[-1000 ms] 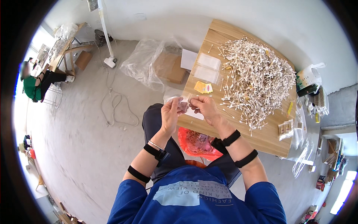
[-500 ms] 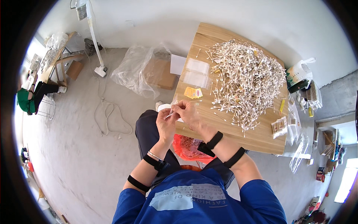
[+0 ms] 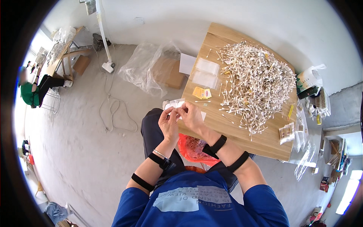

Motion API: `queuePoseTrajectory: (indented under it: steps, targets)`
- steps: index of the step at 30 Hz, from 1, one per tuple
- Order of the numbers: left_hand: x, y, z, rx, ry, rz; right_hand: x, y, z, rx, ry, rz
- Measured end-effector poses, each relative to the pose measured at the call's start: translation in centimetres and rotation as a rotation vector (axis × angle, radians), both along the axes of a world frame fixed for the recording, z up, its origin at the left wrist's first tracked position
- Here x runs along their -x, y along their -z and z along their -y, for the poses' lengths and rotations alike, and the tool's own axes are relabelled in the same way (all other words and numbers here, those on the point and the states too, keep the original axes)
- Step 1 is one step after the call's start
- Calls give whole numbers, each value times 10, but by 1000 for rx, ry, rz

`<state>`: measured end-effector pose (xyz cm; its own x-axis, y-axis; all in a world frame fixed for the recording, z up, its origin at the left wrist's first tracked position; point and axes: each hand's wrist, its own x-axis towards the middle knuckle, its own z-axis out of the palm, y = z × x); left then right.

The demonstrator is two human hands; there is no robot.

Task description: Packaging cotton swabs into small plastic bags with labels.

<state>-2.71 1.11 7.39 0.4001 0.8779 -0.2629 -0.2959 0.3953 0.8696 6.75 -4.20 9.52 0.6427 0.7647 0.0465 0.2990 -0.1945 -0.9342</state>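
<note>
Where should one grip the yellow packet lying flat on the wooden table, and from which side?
Pinch the yellow packet at its left edge, coming from above on the table's bare side: it lies flat and thin, and the cotton swab pile crowds its right.

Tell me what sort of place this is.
Probably a small hand-packing workshop: a wooden table carries a big heap of cotton swabs beside clear plastic bags, and both hands hold one small bag over a bare concrete floor.
</note>
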Motion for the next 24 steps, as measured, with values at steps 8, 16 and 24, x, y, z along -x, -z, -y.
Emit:
queuePoseTrajectory:
  steps: [8,16,24]
  targets:
    - [-2,21,-21,-550,-134,-310,14,2,-5,97,46,84]
    - [11,24,-21,-697,-91,-409,8,0,-16,52,143,383]
    - [-3,19,-25,-412,-209,-522,8,18,-17,31,16,604]
